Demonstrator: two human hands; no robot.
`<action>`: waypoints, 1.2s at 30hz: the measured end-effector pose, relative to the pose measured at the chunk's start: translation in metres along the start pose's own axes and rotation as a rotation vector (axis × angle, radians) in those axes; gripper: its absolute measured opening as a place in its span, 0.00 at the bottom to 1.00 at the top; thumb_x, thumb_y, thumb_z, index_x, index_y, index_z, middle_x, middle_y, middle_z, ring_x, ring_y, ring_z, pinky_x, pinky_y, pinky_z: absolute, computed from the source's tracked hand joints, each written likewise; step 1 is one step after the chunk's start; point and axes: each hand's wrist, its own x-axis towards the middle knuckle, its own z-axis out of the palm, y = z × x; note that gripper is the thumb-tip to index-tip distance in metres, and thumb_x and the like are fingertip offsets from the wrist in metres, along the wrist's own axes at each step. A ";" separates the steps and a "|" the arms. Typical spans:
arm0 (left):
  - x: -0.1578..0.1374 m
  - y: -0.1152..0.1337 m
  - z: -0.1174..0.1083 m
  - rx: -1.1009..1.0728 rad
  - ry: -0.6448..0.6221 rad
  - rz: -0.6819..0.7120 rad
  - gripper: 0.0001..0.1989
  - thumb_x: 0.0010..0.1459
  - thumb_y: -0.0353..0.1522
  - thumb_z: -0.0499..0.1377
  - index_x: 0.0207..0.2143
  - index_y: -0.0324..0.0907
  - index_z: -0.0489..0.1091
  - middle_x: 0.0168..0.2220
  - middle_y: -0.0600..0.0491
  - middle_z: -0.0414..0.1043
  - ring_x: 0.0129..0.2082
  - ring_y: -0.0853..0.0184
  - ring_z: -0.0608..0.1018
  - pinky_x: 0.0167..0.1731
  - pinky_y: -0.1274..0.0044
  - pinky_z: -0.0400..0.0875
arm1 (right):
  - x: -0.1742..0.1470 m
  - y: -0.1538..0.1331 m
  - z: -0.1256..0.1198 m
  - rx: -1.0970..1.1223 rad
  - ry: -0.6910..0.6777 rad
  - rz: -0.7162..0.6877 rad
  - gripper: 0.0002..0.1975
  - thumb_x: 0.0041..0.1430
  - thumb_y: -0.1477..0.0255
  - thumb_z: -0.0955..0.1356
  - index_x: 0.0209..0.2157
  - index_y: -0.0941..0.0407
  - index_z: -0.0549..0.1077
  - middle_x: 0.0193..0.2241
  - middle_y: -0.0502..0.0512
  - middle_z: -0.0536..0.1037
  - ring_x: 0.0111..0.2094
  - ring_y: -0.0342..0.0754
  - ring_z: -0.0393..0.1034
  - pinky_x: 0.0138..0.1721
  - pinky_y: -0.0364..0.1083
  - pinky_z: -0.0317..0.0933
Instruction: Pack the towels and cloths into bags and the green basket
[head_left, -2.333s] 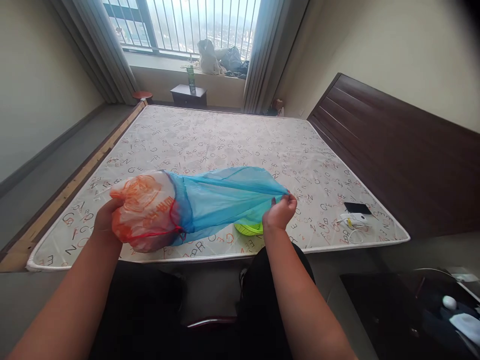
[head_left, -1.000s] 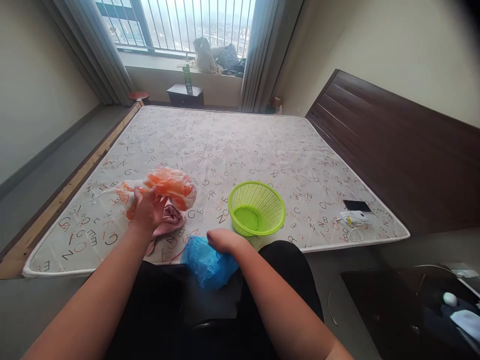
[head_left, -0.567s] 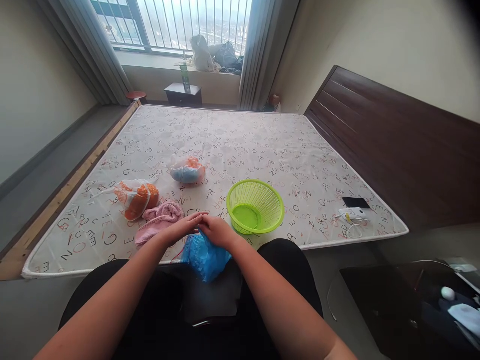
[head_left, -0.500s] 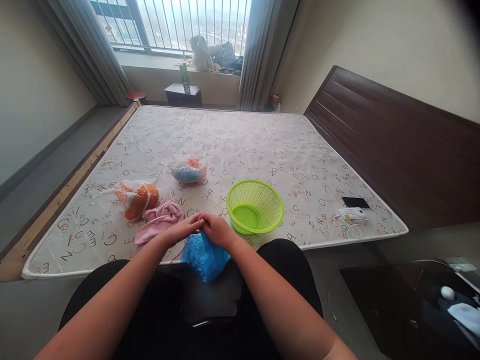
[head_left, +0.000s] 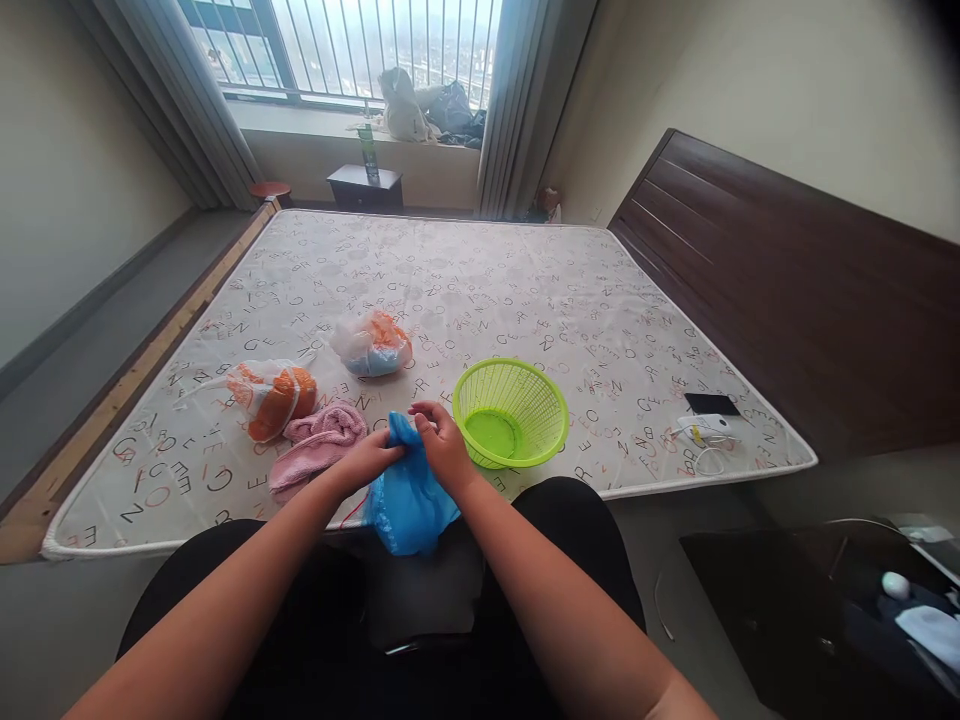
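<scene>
Mattress [head_left: 465, 270]. Green basket [head_left: 544, 415] upright, right of blue bag [head_left: 414, 512]. Bag over near edge, long axis near-far, narrow end pointing away; pink towel [head_left: 319, 447] left. Left hand [head_left: 373, 456]: fingers pinching bag's neck. Right hand [head_left: 444, 445]: fingers bent, grip unclear.

Bdrm w/ mattress [head_left: 480, 280], brn headboard [head_left: 787, 250], curtains [head_left: 523, 110]

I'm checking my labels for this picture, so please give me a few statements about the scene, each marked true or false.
1. The left hand and the right hand are both at the blue bag. True.
2. The green basket stands on the mattress. True.
3. The blue bag lies inside the green basket. False: it is outside, at the hands.
4. The pink cloth lies on the mattress. True.
5. The right hand holds the pink cloth. False: it is at the blue bag.
</scene>
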 end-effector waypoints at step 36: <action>-0.005 0.019 -0.003 -0.662 0.231 -0.289 0.15 0.54 0.34 0.66 0.44 0.39 0.76 0.35 0.46 0.81 0.36 0.55 0.83 0.41 0.66 0.80 | -0.002 0.023 0.010 0.372 -0.115 0.457 0.43 0.59 0.40 0.64 0.65 0.53 0.56 0.62 0.63 0.67 0.61 0.57 0.66 0.57 0.55 0.64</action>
